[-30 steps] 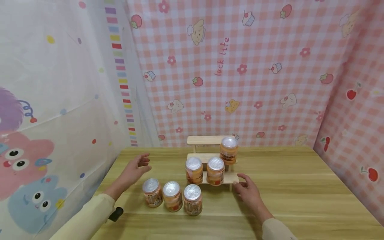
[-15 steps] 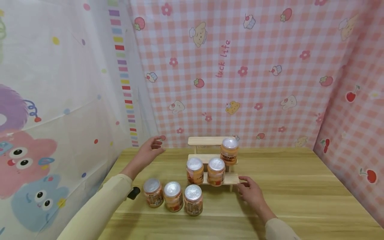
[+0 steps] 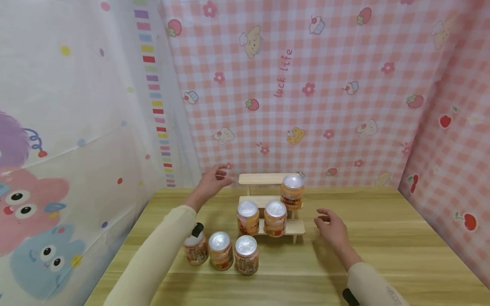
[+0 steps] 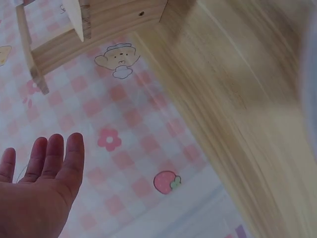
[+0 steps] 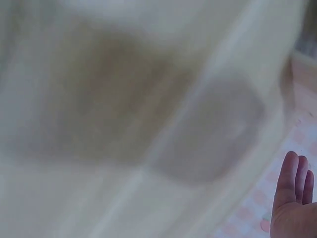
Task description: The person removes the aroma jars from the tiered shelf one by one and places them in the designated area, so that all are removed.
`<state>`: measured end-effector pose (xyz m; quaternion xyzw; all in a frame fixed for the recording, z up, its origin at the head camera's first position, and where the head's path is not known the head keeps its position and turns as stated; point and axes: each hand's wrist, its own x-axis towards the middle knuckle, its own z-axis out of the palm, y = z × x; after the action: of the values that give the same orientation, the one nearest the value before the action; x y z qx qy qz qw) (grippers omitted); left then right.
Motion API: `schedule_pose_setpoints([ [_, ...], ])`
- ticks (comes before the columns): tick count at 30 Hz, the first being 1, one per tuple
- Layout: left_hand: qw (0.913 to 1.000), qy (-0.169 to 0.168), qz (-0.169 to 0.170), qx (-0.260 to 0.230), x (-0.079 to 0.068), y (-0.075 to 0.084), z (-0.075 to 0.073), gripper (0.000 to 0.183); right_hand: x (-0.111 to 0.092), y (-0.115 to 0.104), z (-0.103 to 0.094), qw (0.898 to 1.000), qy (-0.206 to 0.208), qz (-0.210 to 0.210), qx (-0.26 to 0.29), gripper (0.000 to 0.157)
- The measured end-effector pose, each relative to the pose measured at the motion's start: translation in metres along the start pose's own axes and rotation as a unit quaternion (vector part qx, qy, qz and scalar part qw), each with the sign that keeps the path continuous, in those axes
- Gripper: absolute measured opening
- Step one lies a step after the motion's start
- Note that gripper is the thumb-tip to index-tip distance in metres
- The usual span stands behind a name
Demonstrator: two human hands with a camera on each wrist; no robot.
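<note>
A small stepped wooden shelf (image 3: 264, 178) stands near the back of the table. Two orange cans with silver lids, a left can (image 3: 248, 219) and a right can (image 3: 275, 219), sit on its lowest step, and a third can (image 3: 292, 193) stands higher at the right end. My left hand (image 3: 211, 183) is raised just left of the top step, fingers loosely bent and holding nothing; the left wrist view shows its fingers (image 4: 74, 153) apart from the wooden frame. Right of the shelf hovers my right hand (image 3: 332, 229), relaxed, with nothing in it.
In front of the shelf stand three more cans in a row: a left one (image 3: 197, 251) partly covered by the left sleeve, a middle one (image 3: 220, 251) and a right one (image 3: 246, 256). A pink checked cloth (image 3: 325, 106) hangs behind the table (image 3: 383, 246).
My left hand has moved up and right, from beside the front row to the shelf's top left. My right hand has drawn away rightward from the lowest step. The cans have stayed put.
</note>
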<state>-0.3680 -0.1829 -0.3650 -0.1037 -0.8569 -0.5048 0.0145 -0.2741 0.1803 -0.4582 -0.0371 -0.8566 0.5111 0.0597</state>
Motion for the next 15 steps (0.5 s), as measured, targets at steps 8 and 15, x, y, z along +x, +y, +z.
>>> schedule_pose_setpoints([
  [8,0.9990,-0.035,-0.012,0.024,0.017,-0.001,0.015,0.065,0.023,-0.034,-0.023,0.999,0.034,-0.025,0.004,0.053],
  [15,0.9968,-0.053,-0.011,0.059,0.029,-0.004,0.026,0.060,0.039,-0.062,-0.025,0.998,-0.002,-0.056,0.031,0.076],
])
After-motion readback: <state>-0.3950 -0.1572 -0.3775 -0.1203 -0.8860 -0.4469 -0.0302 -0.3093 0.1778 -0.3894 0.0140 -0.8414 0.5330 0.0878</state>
